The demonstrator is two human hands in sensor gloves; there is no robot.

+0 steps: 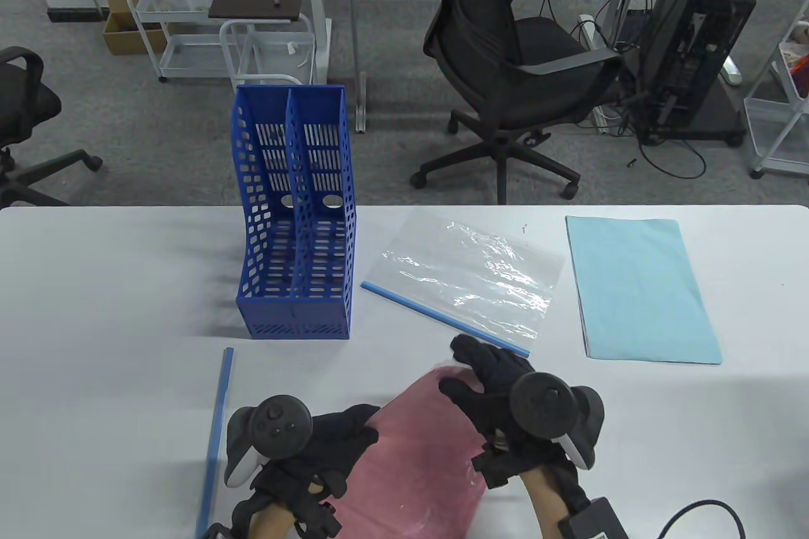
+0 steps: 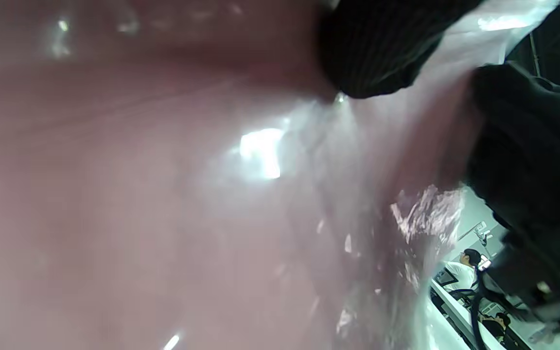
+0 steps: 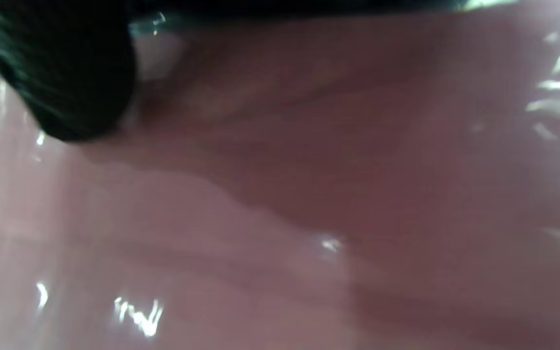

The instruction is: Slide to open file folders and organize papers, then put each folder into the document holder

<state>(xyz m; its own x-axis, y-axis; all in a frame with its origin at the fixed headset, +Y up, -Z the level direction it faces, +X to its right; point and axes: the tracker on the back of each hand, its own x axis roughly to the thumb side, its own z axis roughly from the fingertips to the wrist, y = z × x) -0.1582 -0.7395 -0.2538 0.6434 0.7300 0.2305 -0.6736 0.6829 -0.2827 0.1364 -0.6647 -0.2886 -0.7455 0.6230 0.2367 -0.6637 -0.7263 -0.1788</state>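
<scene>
A clear folder with pink paper inside point(image 1: 417, 457) is held tilted just above the table's front edge. My left hand point(image 1: 360, 431) grips its left edge, and my right hand point(image 1: 464, 368) grips its far right corner. Both wrist views are filled by the glossy pink folder point(image 2: 163, 194) point(image 3: 309, 194), with a gloved fingertip point(image 2: 377, 48) point(image 3: 66, 73) pressed on it. A loose blue slide bar point(image 1: 217, 431) lies on the table to the left. A second, empty clear folder point(image 1: 468, 277) with its blue bar on lies mid-table. The blue document holder point(image 1: 294, 217) stands upright with both slots empty.
A stack of light blue paper point(image 1: 641, 289) lies flat at the right of the white table point(image 1: 114, 286). Beyond the far edge stand a black office chair point(image 1: 512, 65), a computer tower and white carts. A cable and black box lie at the front right corner.
</scene>
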